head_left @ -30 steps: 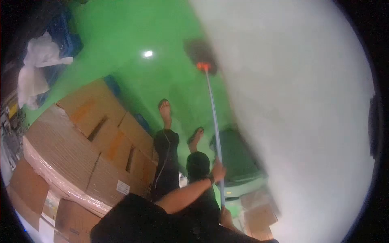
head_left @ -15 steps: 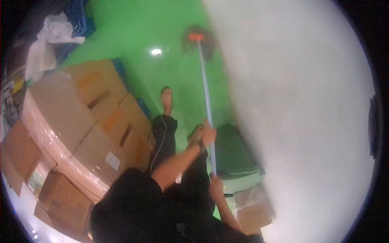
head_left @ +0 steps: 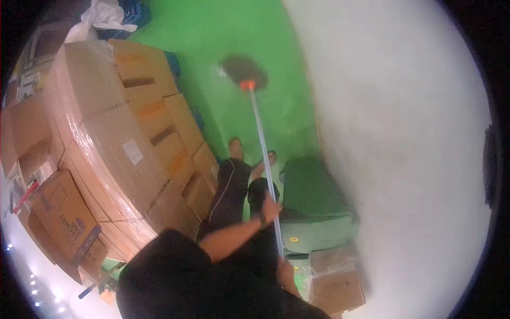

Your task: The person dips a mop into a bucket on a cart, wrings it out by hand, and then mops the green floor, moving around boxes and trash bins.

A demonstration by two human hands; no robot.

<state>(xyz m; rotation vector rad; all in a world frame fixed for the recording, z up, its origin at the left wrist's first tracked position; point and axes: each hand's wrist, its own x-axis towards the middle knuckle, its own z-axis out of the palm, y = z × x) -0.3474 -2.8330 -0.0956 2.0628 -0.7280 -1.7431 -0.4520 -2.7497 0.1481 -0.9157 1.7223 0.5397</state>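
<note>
A mop with a long pale pole [head_left: 260, 130] stretches away from me over the green floor [head_left: 212, 26]. At its far end a red-orange connector [head_left: 247, 84] joins a dark, blurred mop head [head_left: 241, 69] resting on the floor. Midway along the pole, my left hand [head_left: 271, 209] is closed around it, with a dark band at the wrist. Near the pole's close end my right hand [head_left: 286, 272] is wrapped round it too, partly hidden by my dark clothing. My feet show beyond my dark trousers, left of and beneath the pole.
Plastic-wrapped cardboard boxes [head_left: 127, 127] are stacked on the left. A white wall [head_left: 393, 133] rises on the right. Beside my right leg stand a dark green container [head_left: 313, 186] and a small carton [head_left: 336, 290]. A blue crate [head_left: 135, 13] and white bag [head_left: 101, 18] sit at far left.
The mop head has swung left and come closer to me across the floor. Both hands have shifted lower in view, still gripping the pole. The camera view has moved, showing more of the boxes.
</note>
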